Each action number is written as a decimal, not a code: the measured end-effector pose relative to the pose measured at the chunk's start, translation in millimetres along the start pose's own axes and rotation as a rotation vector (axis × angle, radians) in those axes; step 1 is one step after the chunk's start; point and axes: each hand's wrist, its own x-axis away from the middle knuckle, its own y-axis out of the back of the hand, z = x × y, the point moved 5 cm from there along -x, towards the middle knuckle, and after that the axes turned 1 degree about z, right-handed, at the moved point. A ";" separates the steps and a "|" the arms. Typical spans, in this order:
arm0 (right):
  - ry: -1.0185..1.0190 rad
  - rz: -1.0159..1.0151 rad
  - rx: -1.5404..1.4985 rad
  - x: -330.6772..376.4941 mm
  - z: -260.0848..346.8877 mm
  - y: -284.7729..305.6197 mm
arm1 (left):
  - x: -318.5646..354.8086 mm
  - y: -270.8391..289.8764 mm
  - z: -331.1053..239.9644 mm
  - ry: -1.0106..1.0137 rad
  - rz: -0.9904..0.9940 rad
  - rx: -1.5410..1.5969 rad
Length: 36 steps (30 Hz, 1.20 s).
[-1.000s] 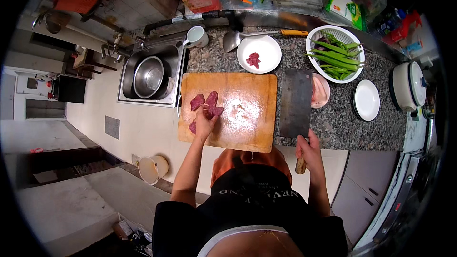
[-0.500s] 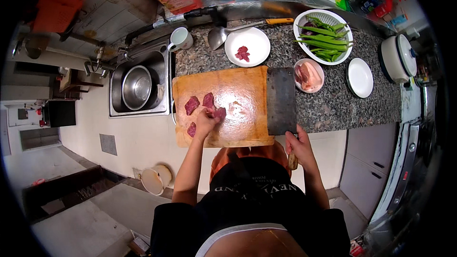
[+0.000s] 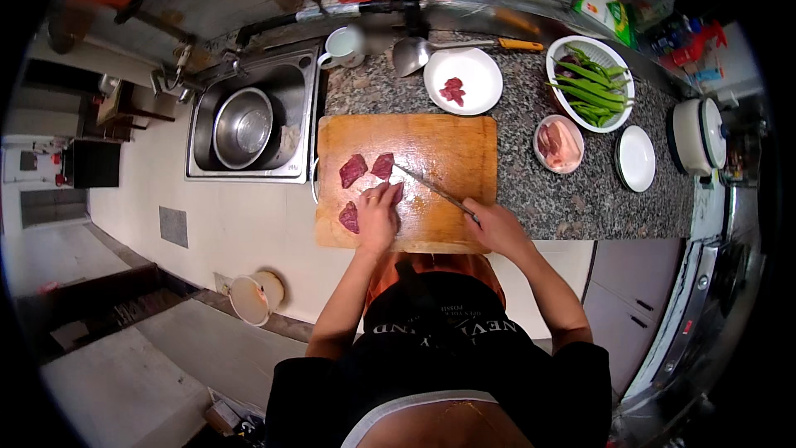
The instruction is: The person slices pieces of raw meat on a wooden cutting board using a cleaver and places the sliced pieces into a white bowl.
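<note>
My left hand (image 3: 378, 217) presses its fingers on a piece of red meat (image 3: 397, 192) on the wooden cutting board (image 3: 452, 137). In my right hand (image 3: 499, 228) is a cleaver (image 3: 436, 188), its blade seen nearly edge-on and slanting toward the far left. The blade's tip lies just right of another meat piece (image 3: 384, 166), close beyond my left fingers. Two more chunks rest on the board's left part: one farther off (image 3: 353, 171) and one beside my left hand (image 3: 348, 217). The cleaver's handle is hidden inside my right hand.
Beyond the board stand a white plate (image 3: 487, 75) with small meat pieces, a spatula (image 3: 410, 56) and a mug (image 3: 342, 48). To the right are a basket of green peppers (image 3: 590, 87), a bowl of meat (image 3: 558, 143) and a white dish (image 3: 636, 159). A sink (image 3: 199, 145) adjoins on the left.
My right hand has brought the cleaver left from the board's right edge and turned the blade from flat to edge-on. My left hand stays on the meat. The whole view has shifted slightly.
</note>
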 end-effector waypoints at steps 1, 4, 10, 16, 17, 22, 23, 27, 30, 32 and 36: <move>0.020 0.050 0.038 -9.4 4.6 -2.2 | 1.2 -3.5 -0.4 0.045 0.020 -0.010; 0.069 0.153 0.144 -32.5 13.2 -4.7 | 0.7 -0.5 -4.8 0.151 0.084 0.014; 0.079 0.226 0.230 -52.2 19.1 -11.8 | 27.8 -14.4 8.6 0.135 -0.100 0.120; 0.038 0.240 0.204 -56.7 12.2 -19.8 | 29.4 -3.5 4.3 0.216 -0.146 0.125; 0.040 0.250 0.203 -57.4 14.1 -18.8 | 26.1 -3.5 2.8 0.234 -0.149 0.104; 0.012 0.266 0.203 -53.7 16.1 -18.4 | 18.6 -6.0 27.2 0.459 -0.108 0.213; 0.004 0.259 0.196 -54.0 14.5 -21.5 | 18.5 -3.9 37.0 0.512 -0.103 0.332; 0.007 0.250 0.129 -53.2 16.4 -23.2 | 13.2 -3.2 46.5 0.353 -0.159 0.324; -0.012 0.245 0.135 -51.5 16.0 -24.0 | 11.0 -6.4 56.2 0.523 0.018 0.491; 0.015 0.241 0.184 -49.2 14.9 -26.0 | 13.2 -11.4 62.9 0.661 0.061 0.847; 0.014 0.227 0.160 -46.0 18.4 -21.8 | 22.5 -25.4 78.4 0.736 0.007 1.407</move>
